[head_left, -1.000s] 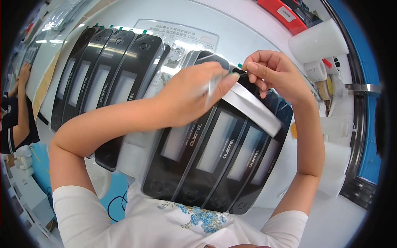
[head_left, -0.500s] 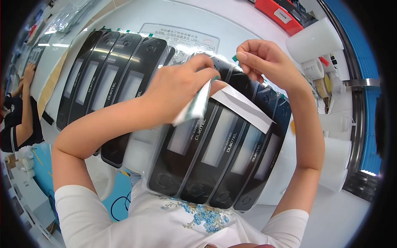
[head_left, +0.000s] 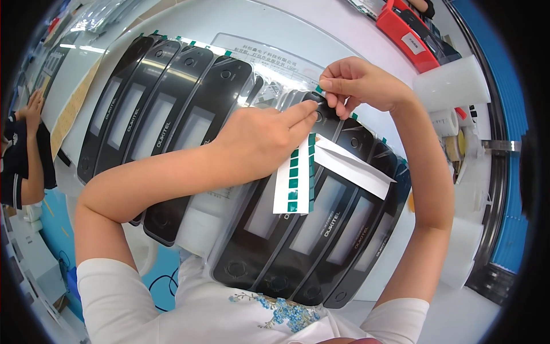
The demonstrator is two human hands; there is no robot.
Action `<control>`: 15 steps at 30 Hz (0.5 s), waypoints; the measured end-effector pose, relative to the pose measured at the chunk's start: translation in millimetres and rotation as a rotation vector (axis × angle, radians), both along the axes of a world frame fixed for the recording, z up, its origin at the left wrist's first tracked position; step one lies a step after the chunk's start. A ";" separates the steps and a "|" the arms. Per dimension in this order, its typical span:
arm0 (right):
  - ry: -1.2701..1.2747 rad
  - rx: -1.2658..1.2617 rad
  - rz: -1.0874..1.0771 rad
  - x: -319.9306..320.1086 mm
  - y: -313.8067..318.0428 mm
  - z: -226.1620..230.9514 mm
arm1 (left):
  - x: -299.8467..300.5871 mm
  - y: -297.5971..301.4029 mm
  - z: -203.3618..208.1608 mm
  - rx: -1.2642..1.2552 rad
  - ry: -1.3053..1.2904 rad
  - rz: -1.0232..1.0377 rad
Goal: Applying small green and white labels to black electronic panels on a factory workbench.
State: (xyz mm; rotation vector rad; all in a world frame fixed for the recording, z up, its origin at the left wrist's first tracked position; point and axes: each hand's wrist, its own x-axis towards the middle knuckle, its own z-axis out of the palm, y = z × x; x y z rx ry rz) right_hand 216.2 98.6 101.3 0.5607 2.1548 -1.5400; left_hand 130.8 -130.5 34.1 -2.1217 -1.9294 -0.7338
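Observation:
My left hand (head_left: 260, 137) holds a folded white sheet of small green stickers (head_left: 293, 186) under its palm and curled fingers. Its extended fingertips press near the top end of a black panel (head_left: 326, 109). My right hand (head_left: 361, 86) pinches a small green sticker tab (head_left: 319, 89) at that panel's top edge. A creased strip of white paper (head_left: 358, 172) lies across the neighbouring panels, beside the sticker sheet. The black panels, each with a pale window, overlap in a row under clear film. Green tabs (head_left: 384, 140) stick up from the tops of several.
More black panels (head_left: 172, 109) overlap in a group on the left. Past them lies a printed sheet (head_left: 252, 49). A red bin (head_left: 404, 34), a white roll (head_left: 452, 83) and tape rolls (head_left: 444, 123) stand on the right. At far left a co-worker's arm (head_left: 34, 143) shows.
The left hand has moved from the sticker sheet's upper edge to the panel's top, and the sheet has swung face-up. My right hand has lowered the green tab to the panel's edge.

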 end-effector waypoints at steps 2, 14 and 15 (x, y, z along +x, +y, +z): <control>-0.018 0.004 0.012 -3.0 1.1 0.6 | -0.5 0.5 0.9 -0.005 -0.014 0.006; -0.043 -0.032 0.038 -7.5 8.3 -7.1 | -0.5 1.9 2.1 -0.016 -0.076 0.004; -0.047 -0.041 0.038 -6.1 8.6 -7.1 | -0.8 2.6 4.8 -0.078 -0.090 -0.008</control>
